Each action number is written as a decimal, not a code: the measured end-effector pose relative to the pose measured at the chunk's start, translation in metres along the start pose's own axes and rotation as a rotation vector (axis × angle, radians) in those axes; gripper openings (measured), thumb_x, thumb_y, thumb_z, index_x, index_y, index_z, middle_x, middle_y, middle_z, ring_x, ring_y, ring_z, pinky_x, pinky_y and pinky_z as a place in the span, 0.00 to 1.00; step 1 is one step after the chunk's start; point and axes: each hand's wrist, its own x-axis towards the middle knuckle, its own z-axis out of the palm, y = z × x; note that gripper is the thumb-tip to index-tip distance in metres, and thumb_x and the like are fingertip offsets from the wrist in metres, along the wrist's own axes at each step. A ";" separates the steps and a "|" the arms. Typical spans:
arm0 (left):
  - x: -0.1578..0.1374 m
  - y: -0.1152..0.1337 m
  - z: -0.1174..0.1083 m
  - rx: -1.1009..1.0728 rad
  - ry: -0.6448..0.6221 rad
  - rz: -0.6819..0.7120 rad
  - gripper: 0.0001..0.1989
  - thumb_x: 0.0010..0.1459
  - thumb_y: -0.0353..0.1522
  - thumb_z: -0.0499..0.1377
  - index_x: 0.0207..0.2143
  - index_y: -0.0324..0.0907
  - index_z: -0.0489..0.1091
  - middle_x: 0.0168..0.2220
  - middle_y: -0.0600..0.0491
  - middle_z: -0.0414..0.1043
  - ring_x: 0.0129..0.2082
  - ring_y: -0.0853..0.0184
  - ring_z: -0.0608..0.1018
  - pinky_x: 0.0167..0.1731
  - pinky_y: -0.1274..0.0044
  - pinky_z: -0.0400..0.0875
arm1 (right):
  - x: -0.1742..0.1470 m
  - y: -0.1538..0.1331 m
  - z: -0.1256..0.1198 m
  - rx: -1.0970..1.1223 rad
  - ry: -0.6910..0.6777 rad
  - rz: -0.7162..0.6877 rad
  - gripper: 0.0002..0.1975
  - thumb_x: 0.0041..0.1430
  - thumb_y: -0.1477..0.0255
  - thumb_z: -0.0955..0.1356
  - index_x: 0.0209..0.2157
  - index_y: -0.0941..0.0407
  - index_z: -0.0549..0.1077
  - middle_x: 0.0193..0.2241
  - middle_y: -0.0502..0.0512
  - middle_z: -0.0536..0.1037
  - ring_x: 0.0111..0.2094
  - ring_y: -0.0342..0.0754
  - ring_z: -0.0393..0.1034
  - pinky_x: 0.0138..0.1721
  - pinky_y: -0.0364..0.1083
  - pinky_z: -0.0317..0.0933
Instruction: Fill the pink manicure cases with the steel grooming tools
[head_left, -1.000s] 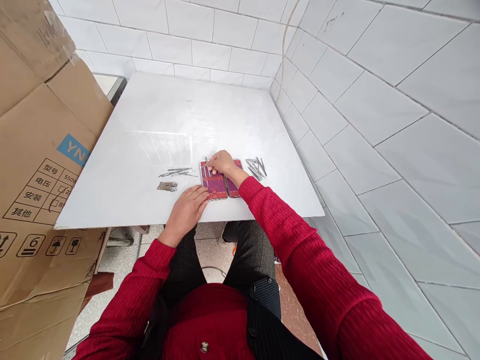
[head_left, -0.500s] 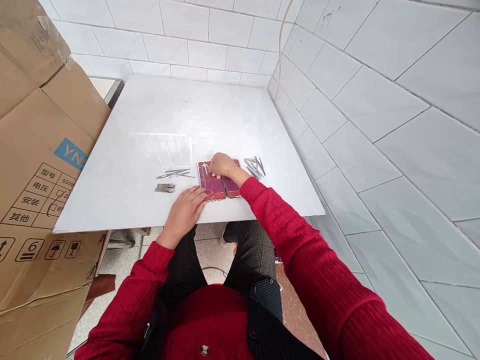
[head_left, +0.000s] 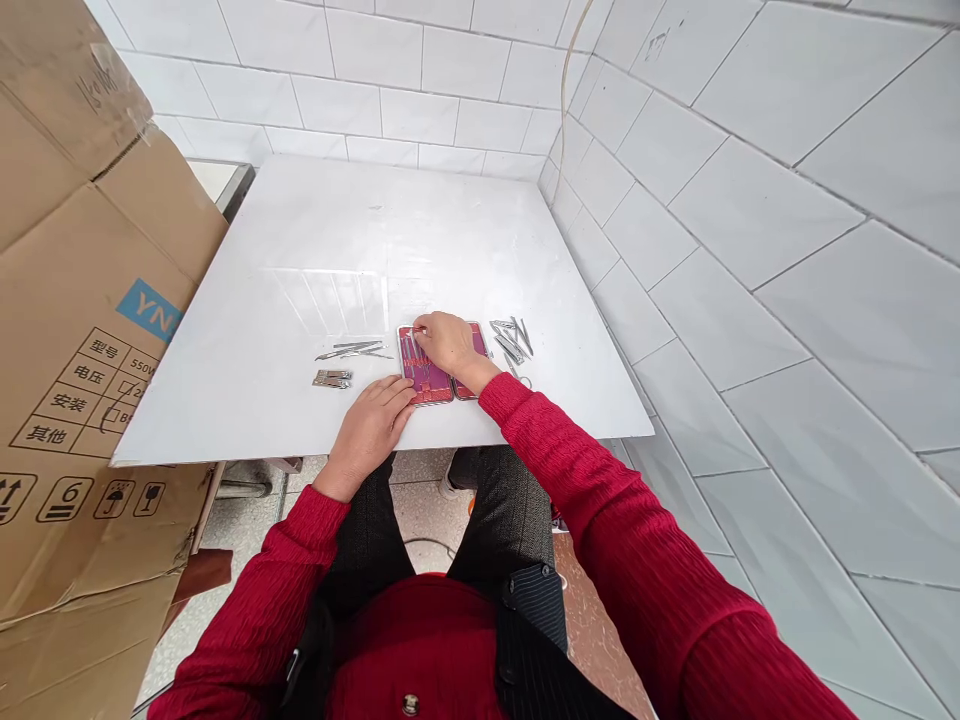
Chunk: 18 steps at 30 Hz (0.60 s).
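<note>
An open manicure case (head_left: 435, 392) with a red and purple lining lies near the table's front edge. Slim metal tools stand in the loops of its left half. My right hand (head_left: 447, 342) is over the case, its fingers pinched at the upper ends of those tools; whatever is between the fingertips is too small to make out. Flat and with fingers stretched out, my left hand (head_left: 373, 422) rests on the table, fingertips touching the case's lower left edge. To the left lie nail clippers (head_left: 331, 378) and several slim metal tools (head_left: 352, 350).
Right of the case is a group of metal manicure tools (head_left: 511, 338), with small scissors (head_left: 519, 376) partly behind my right wrist. The white table (head_left: 322, 220) meets tiled walls at the back and right. A large cardboard box (head_left: 67, 300) stands along the left side.
My right hand has shifted slightly left and down over the case, and its fingers now cover less of the tools' lower parts. Scissors now show beside my wrist. My left hand stays in place.
</note>
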 end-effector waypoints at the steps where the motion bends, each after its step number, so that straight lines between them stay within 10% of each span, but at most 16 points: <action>1: 0.000 0.000 0.000 0.002 0.000 0.002 0.16 0.72 0.35 0.50 0.53 0.41 0.74 0.57 0.45 0.75 0.60 0.54 0.73 0.61 0.58 0.69 | 0.001 0.000 0.001 -0.003 0.005 0.003 0.14 0.69 0.71 0.63 0.44 0.54 0.81 0.43 0.58 0.82 0.43 0.53 0.74 0.40 0.46 0.61; 18: -0.001 0.000 0.001 0.015 0.034 0.017 0.15 0.72 0.35 0.52 0.53 0.41 0.74 0.57 0.45 0.76 0.60 0.55 0.74 0.61 0.59 0.71 | 0.039 -0.026 -0.007 -0.091 -0.121 0.157 0.11 0.58 0.76 0.73 0.44 0.60 0.80 0.42 0.68 0.82 0.46 0.58 0.79 0.44 0.47 0.70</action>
